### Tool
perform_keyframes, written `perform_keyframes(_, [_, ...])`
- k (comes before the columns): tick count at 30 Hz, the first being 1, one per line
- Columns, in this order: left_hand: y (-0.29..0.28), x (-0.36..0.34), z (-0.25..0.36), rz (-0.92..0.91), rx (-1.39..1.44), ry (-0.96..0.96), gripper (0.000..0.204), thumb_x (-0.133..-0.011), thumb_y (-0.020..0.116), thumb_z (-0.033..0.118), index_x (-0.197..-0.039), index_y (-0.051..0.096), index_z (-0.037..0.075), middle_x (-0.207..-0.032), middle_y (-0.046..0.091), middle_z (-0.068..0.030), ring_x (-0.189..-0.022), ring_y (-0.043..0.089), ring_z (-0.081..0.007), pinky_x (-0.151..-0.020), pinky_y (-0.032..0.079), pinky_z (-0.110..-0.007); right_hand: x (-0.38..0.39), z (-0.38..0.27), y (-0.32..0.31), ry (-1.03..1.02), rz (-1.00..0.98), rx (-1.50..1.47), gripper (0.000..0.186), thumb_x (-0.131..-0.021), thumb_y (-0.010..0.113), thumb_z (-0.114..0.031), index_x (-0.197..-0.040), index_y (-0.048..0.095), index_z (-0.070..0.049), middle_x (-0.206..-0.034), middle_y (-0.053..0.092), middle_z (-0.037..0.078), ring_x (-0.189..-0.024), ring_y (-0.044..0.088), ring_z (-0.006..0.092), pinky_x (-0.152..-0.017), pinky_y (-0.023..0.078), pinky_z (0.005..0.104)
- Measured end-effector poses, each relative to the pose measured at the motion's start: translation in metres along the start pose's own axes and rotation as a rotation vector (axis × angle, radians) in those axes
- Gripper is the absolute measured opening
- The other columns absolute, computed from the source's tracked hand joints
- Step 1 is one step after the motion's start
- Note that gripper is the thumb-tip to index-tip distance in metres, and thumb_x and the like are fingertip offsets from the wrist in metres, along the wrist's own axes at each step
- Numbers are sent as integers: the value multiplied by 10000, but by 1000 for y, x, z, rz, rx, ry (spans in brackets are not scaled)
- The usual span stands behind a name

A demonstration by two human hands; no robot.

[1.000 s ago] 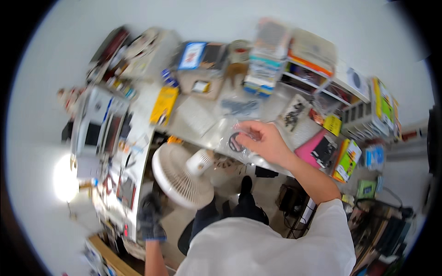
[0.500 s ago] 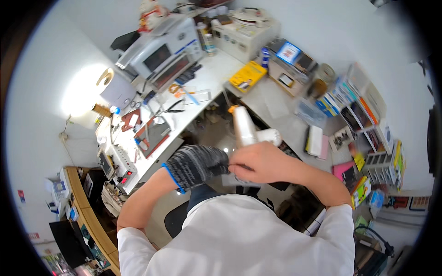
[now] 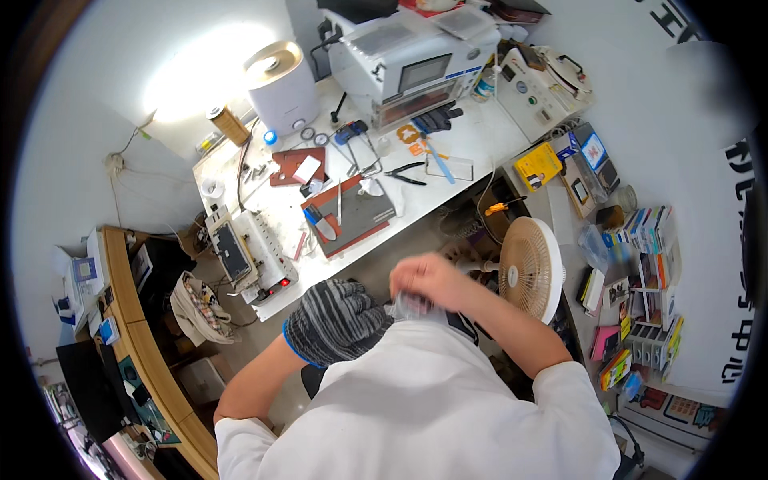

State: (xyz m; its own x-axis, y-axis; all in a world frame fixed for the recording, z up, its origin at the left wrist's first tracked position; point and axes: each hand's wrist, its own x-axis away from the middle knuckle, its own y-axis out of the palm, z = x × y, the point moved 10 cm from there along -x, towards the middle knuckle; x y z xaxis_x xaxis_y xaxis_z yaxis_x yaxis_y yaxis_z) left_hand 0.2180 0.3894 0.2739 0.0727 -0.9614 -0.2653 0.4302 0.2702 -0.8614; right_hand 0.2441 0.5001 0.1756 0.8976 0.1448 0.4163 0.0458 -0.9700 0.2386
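My left hand (image 3: 340,320) wears a dark grey, streaked knit glove with a blue cuff. Its fingers are curled in front of my chest, and what they hold, if anything, is hidden. Just right of the glove, my bare right hand (image 3: 432,280) is bent at the knuckles and smeared by motion. Below that hand, close to the glove's fingertips, is a clear, shiny thing (image 3: 412,306), partly covered and too unclear to name. A round white fan (image 3: 530,268) with a tan grille stands beyond my right forearm.
The white workbench (image 3: 472,128) ahead carries pliers (image 3: 406,173), a utility knife (image 3: 320,222), a dark mat (image 3: 364,212), another glove (image 3: 436,118) and a boxy machine (image 3: 416,68). A power strip (image 3: 268,248) lies at its near left edge. Books (image 3: 644,232) stand at the right.
The view has turned left, so the bench sits farther right and the fan's grille shows. My right hand has come off the glove's fingertips and risen slightly. The gloved hand remains curled.
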Motion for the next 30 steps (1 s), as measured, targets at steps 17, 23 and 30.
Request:
perform_keyframes(17, [153, 138, -253, 462, 761, -1428, 177, -1022, 615, 190, -1019, 746, 71, -759, 668, -71, -691, 628, -214, -694, 533, -345, -82, -5, -217, -267, 811, 603, 226, -1063, 577, -169, -1160, 711, -14, -780, 694, 77, -663, 617, 135, -643, 512, 301])
perform_keyframes(23, [259, -30, -327, 165, 287, -1098, 195, -932, 683, 206, -1094, 711, 100, -1035, 732, -214, -988, 694, -399, -847, 539, -515, -148, 30, -231, -216, 617, 270, 402, -1017, 645, -122, -1407, 581, -51, -888, 696, 66, -713, 622, 101, -642, 508, 263])
perform_keyframes(30, [330, -43, -369, 627, 1206, -1519, 282, -985, 650, 334, -1038, 722, 66, -806, 737, -176, -774, 725, -279, -667, 556, -431, -159, 95, -289, 28, 749, 109, 457, -992, 661, -98, -1430, 552, -25, -1056, 695, 110, -770, 685, 132, -635, 569, 282])
